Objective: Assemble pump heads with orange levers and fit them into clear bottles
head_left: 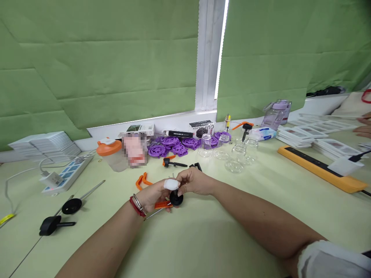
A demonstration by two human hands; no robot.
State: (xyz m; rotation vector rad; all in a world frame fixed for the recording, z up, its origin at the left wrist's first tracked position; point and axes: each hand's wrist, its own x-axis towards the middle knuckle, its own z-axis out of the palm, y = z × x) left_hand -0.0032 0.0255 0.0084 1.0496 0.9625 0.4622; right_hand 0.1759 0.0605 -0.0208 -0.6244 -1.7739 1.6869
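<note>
Both my hands meet over the middle of the pale green table (203, 239). My left hand (153, 197), with a bandaged fingertip and red and silver bracelets at the wrist, grips a small black round part (176, 199) fitted to a thin metal rod and an orange piece. My right hand (194, 181) pinches the top of the same black part from the right. An orange clip (142, 180) lies just left of my hands. A black and orange lever piece (171, 163) lies just beyond them.
Purple wheel-shaped parts (174, 144) and several clear glass cups (232, 154) sit at the back. A power strip (65, 174), a black disc on a rod (74, 204) and a black handle (52, 224) lie left. An orange bar (321, 170) and stacked cards (304, 135) are right. Another person's hand (363, 129) is far right.
</note>
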